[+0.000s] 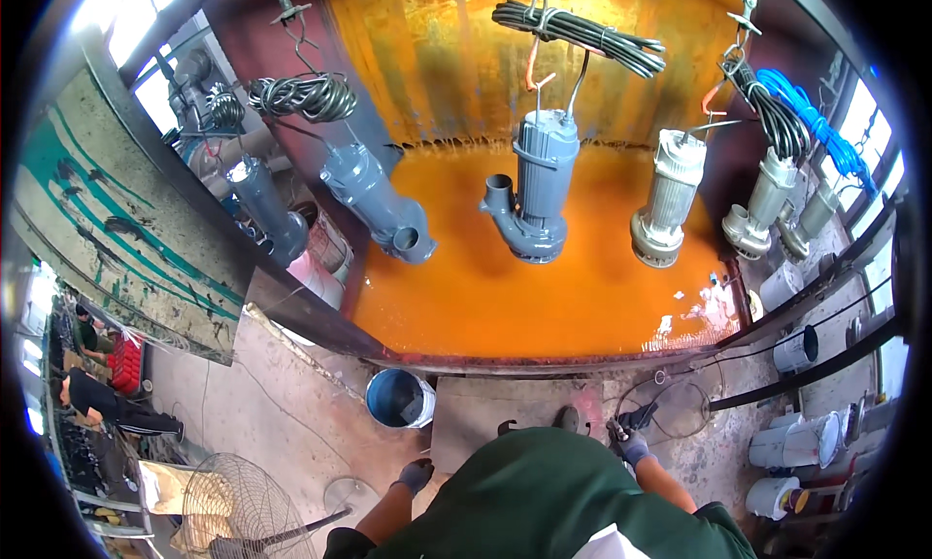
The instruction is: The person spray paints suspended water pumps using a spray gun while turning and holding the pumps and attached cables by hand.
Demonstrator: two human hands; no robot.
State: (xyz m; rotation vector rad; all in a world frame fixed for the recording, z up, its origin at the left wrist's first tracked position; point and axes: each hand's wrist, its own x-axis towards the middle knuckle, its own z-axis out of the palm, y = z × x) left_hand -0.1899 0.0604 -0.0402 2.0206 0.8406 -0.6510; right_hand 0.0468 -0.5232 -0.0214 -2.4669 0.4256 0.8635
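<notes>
Left hand (416, 474): low at our side, fingers seemingly curled — around what, we cannot tell.
Right hand (635, 447): gripping a small tool (617, 430), perhaps a spray gun.
Grey-blue pump (547, 175): hangs ahead; we judge coating is in hand, paused.
Pale pump (672, 185): hangs rightward — spraying it would call for raising our tool.

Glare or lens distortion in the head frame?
Head view: upper-left window blown out to white; head view: white glare on the orange liquid near its right front corner; head view: black fisheye border, tank's front edge bowed downward.
</notes>
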